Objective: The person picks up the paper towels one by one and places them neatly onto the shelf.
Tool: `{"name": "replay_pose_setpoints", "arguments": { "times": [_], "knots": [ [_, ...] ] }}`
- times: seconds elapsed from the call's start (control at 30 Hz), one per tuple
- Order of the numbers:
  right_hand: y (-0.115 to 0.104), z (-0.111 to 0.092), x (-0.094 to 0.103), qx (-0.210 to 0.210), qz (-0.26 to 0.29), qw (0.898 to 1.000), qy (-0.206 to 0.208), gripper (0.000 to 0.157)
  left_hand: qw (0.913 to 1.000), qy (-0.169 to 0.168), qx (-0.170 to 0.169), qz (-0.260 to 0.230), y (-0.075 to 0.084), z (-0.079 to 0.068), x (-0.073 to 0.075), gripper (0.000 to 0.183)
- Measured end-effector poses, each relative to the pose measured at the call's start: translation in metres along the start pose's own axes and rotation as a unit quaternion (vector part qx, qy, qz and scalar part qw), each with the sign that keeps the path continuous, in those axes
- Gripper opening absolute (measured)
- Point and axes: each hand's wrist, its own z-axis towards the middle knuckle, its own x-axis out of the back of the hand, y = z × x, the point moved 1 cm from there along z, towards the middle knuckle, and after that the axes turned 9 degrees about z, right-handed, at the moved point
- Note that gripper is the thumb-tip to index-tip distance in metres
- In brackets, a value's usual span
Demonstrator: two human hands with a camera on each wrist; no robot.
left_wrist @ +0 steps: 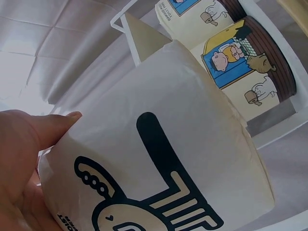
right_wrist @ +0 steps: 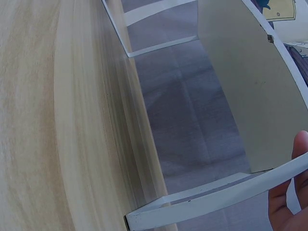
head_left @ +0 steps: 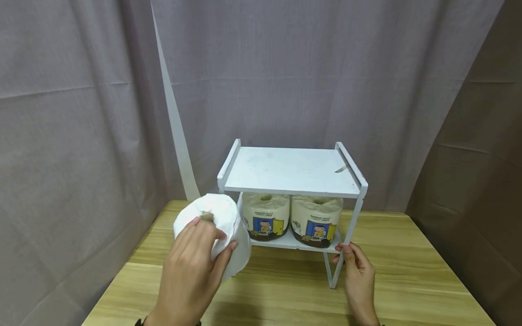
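My left hand (head_left: 187, 269) grips a white-wrapped toilet paper roll (head_left: 240, 242) from above, fingers at the hole in its top and thumb against its side. In the left wrist view, a dark cartoon drawing shows on the wrapper, and part of the shelf lies behind it. A white two-tier shelf (head_left: 281, 172) stands on the table. My right hand (head_left: 360, 276) holds its right front leg near the lower board, thumb in front and fingertips behind. On that lower board, two cream toilet paper rolls (head_left: 266, 222) with cartoon labels stand upright side by side.
The wood-grain table (head_left: 391, 258) spreads around the shelf's legs. Grey curtains (head_left: 293, 81) hang behind it and on the left, with a pale strip at a gap. A brown curtain (head_left: 473, 154) hangs at the right. The shelf's top board has a dark scuff.
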Motion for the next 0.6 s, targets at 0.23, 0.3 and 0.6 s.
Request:
{"name": "replay_pose_setpoints", "arguments": {
  "times": [0.23,0.3,0.6],
  "knots": [
    [0.000,0.000,0.000,-0.003,-0.003,1.000,0.002,0.026,1.0000,0.004,-0.006,0.001,0.000,0.005,0.002,0.022],
    [-0.001,0.000,0.000,-0.004,-0.007,1.000,0.002,0.027,1.0000,0.006,-0.007,0.000,0.000,0.007,0.003,0.022],
    [0.001,0.000,0.000,-0.011,-0.010,1.000,0.014,0.026,0.9999,0.008,-0.007,-0.008,0.004,0.014,0.005,0.020]
  ]
}}
